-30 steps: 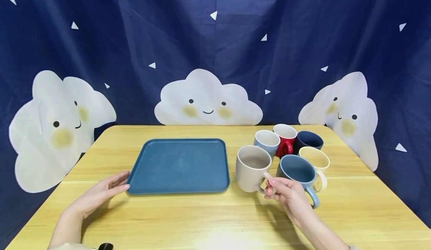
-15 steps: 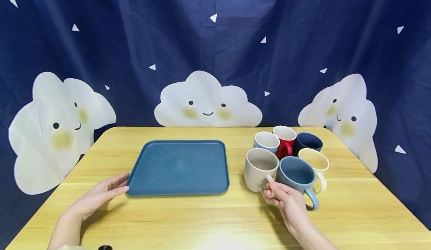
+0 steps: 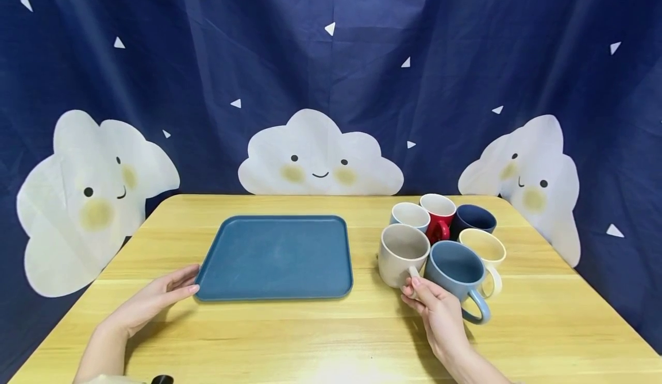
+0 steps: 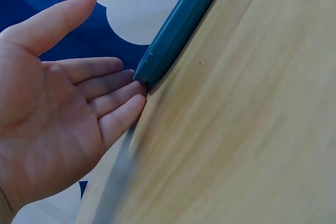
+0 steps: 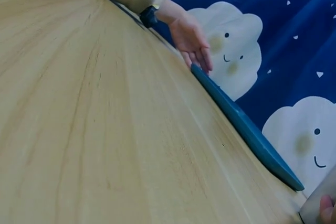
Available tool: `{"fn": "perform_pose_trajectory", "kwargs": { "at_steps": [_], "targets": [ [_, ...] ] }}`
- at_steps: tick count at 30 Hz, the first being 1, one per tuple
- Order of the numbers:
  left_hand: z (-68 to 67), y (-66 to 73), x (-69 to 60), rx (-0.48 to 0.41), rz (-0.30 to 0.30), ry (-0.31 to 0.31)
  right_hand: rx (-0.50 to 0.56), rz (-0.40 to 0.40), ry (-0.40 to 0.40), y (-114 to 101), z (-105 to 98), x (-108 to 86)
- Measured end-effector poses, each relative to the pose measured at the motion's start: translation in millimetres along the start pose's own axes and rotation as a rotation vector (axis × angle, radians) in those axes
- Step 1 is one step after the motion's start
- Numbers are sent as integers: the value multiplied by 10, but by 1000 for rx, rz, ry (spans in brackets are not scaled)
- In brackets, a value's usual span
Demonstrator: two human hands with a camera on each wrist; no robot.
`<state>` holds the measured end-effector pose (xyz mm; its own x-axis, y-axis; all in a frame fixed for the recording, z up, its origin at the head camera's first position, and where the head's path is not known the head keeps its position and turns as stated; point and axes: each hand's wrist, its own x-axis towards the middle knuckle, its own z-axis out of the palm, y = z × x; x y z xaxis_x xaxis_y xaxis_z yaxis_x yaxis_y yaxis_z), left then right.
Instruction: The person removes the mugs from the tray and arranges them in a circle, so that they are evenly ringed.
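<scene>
My right hand (image 3: 439, 318) pinches the handle of a beige mug (image 3: 395, 266), held upright on the left side of a group of mugs. Whether its base touches the table I cannot tell. Right beside it stands a blue mug (image 3: 455, 272), its handle close to my right hand. A dark teal tray (image 3: 276, 257) lies flat to the left with nothing on it. My left hand (image 3: 155, 295) is at the tray's near left corner, fingers extended; in the left wrist view the fingertips meet the tray edge (image 4: 178, 24). The right wrist view catches only my fingertips (image 5: 327, 211) beside the mug.
Behind the beige mug are a light blue mug (image 3: 410, 214), a red mug (image 3: 439, 224) and a navy mug (image 3: 473, 217). A cream mug (image 3: 483, 243) stands at the right of the group. Past the wooden table (image 3: 289, 338) hangs a blue curtain (image 3: 331, 73) with clouds.
The right hand has moved the beige mug rightward, up close to the blue mug, and then slightly farther back. The left hand and the tray have stayed in place.
</scene>
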<state>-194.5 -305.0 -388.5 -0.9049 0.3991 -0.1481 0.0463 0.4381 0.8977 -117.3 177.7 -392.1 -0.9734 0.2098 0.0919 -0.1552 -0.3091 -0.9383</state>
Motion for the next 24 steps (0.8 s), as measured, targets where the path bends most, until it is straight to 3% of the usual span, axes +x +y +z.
{"fn": "perform_pose_trajectory", "kwargs": {
  "at_steps": [24],
  "targets": [
    [-2,6,11,1,-14,-9,0,50,139,5,78,43]
  ]
}}
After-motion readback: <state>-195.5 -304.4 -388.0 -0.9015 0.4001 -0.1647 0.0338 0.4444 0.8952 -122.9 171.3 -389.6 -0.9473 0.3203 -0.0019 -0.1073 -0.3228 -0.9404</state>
